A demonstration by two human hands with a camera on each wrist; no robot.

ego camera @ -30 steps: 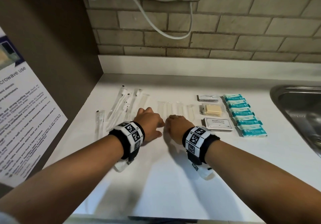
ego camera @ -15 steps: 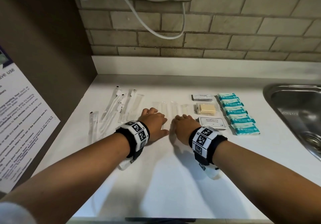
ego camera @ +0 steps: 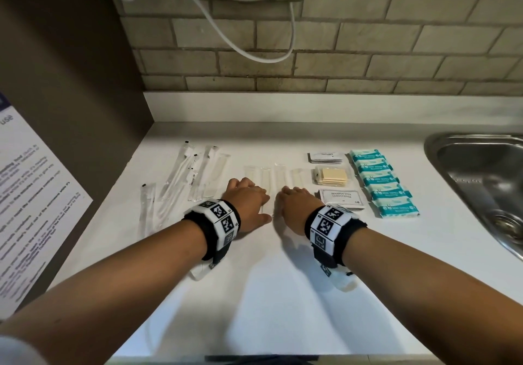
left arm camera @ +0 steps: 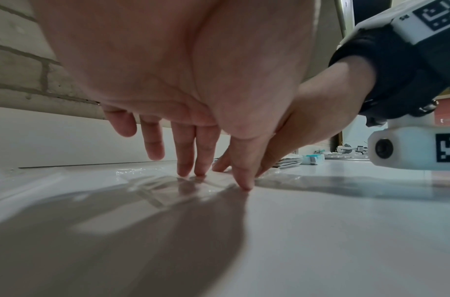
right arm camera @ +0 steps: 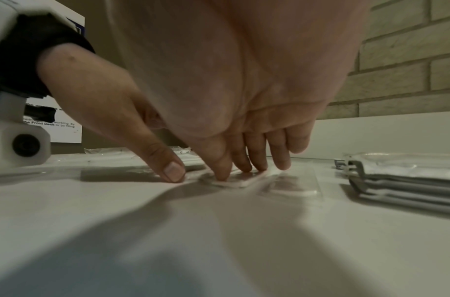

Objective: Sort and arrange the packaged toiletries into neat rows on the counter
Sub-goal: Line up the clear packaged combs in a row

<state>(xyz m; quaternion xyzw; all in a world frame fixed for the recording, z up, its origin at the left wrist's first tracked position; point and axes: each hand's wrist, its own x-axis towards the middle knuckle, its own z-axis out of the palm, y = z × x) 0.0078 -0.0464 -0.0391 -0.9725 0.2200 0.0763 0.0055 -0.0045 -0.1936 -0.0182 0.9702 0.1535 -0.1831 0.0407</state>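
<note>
Both hands lie flat mid-table, nothing held: left hand (ego camera: 249, 204) and right hand (ego camera: 297, 206) press straight fingertips (right arm camera: 223, 176) on the clear sachets (ego camera: 278, 175), beside the shampoo packets (ego camera: 341, 199).

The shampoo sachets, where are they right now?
In the head view the shampoo sachets lie stacked on the counter, just right of the right hand, in front of the tan packets, left of the teal packs.

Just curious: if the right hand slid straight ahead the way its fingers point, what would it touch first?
Probably the clear flat packets already under the right hand's fingertips; beyond them, bare counter up to the wall.
</note>
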